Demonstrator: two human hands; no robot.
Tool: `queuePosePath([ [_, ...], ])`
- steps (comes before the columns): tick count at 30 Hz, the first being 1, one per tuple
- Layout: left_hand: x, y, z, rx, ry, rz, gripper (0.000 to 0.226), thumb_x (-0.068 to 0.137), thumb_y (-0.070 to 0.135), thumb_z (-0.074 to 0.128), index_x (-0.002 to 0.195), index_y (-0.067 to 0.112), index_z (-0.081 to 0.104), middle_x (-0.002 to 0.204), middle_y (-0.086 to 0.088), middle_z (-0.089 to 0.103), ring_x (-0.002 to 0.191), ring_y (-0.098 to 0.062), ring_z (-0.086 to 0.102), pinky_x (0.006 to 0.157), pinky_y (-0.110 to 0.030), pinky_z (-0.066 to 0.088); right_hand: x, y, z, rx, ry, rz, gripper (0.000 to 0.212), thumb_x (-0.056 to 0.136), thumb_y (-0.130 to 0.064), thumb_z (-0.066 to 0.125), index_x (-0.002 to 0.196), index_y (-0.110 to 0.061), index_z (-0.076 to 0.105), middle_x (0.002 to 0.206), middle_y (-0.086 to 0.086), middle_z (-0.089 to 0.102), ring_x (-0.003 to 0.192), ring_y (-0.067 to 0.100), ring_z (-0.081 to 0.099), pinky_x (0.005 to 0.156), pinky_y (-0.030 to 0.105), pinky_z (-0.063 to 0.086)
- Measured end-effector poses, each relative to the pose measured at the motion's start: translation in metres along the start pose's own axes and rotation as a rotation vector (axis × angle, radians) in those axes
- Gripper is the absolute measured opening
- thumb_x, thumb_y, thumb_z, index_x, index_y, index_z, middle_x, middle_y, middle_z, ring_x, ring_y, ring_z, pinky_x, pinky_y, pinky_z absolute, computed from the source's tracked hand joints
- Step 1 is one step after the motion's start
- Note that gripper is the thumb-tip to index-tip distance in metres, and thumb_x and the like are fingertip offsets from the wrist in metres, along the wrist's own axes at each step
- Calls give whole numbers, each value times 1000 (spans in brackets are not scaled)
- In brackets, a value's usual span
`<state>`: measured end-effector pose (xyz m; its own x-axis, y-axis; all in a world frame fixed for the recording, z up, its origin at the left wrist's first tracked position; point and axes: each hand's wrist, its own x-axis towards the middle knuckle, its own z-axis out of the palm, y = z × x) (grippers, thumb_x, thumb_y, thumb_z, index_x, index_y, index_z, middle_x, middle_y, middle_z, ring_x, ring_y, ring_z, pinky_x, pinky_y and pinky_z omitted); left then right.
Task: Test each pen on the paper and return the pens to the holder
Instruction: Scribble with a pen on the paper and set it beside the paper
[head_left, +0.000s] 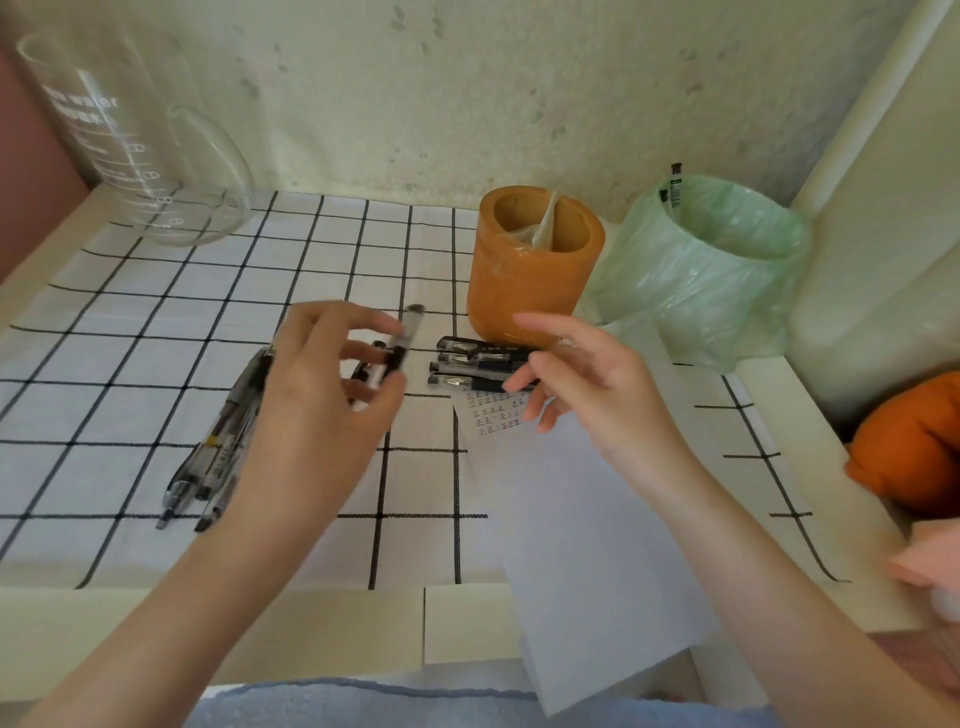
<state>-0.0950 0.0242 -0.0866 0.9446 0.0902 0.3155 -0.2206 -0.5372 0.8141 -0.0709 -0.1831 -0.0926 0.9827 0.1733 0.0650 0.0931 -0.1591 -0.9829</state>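
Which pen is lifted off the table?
The pen pinched in the left hand; the pile beside it and the row by the holder lie flat.

Upright orange holder (524, 291), black pens (467, 362) lying beside it, written-on paper (576, 519) just below

Left arm: the bare left forearm (156, 597) enters from the lower left edge and angles up to the right.
Left hand (317, 384): its back faces the camera, fingers curled, thumb and fingertips pinching a slim black-and-clear plastic pen (404, 335), tilted near upright.
Right arm: the bare right forearm (753, 545) enters from the lower right and angles up to the left.
Right hand (582, 379): raised, fingers spread and loosely bent, holding nothing.
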Motion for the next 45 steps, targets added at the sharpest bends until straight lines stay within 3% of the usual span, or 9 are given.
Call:
queuePosePath([
  [4, -9, 14, 17, -349, -187, -258, 38, 76, 9, 73, 103, 24, 50, 110, 10, 54, 86, 7, 62, 60, -1, 44, -6, 6, 15, -354, -146, -275, 51, 89, 4, 56, 131, -24, 54, 92, -4, 64, 81, 6, 59, 73, 18, 48],
  [9, -11, 18, 22, -497, -261, -264, 34, 78, 16, 70, 106, 19, 51, 109, 4, 56, 82, -7, 67, 63, -14, 53, -7, 10, 17, -484, -38, -391, 30, 81, 3, 62, 105, -13, 68, 91, -5, 65, 80, 0, 57, 71, 15, 46],
  [13, -10, 13, 18, -364, -257, -140, 24, 89, 19, 55, 112, 25, 52, 108, 8, 59, 95, -5, 62, 76, -20, 54, -9, 0, 15, -194, -13, -161, 9, 91, -19, 57, 90, -13, 64, 68, 10, 66, 56, 20, 60, 52, 32, 48],
  [17, -16, 11, 21, -208, -440, -9, 51, 81, 29, 65, 127, 31, 45, 116, 17, 55, 104, 1, 56, 84, -15, 48, -10, -5, 17, 14, -54, -31, 11, 97, -18, 50, 92, -11, 56, 54, 7, 60, 39, 20, 45, 38, 24, 35],
  [25, -20, 6, 28, -52, -445, 75, 4, 87, 38, 51, 88, 39, 55, 71, 12, 59, 69, -5, 54, 61, -17, 43, -11, -8, 22, 88, -74, -4, 28, 75, -17, 72, 63, -11, 48, 41, -4, 43, 36, 5, 34, 39, 15, 26],
  [32, -24, 11, 30, -115, -507, 39, 21, 96, 22, 39, 87, 37, 50, 73, 10, 56, 70, -4, 53, 63, -14, 41, -13, -13, 23, 147, -86, 63, 30, 81, -15, 68, 63, -7, 46, 42, 4, 42, 35, 8, 32, 37, 19, 20],
  [35, -26, 11, 30, -115, -533, 7, 17, 93, 39, 34, 100, 35, 50, 68, 18, 57, 65, -2, 52, 60, -18, 40, -13, -12, 25, 180, -85, 73, 30, 84, -9, 66, 62, -8, 46, 41, 4, 39, 34, 8, 31, 36, 15, 23],
  [41, -25, 16, 26, -188, -475, -2, 20, 84, 50, 41, 88, 39, 58, 62, -7, 54, 49, -13, 36, 50, -24, 32, -14, -15, 23, 260, -159, 145, 32, 78, -22, 65, 60, -10, 42, 39, -1, 42, 33, 9, 30, 37, 17, 19],
  [45, -22, 24, 26, -315, -490, -24, 16, 84, 42, 48, 78, 36, 61, 59, 16, 56, 45, -5, 32, 45, -11, 28, -14, -17, 18, 281, -191, 161, 31, 77, -24, 64, 60, -10, 42, 38, -1, 43, 32, 9, 29, 37, 20, 18],
])
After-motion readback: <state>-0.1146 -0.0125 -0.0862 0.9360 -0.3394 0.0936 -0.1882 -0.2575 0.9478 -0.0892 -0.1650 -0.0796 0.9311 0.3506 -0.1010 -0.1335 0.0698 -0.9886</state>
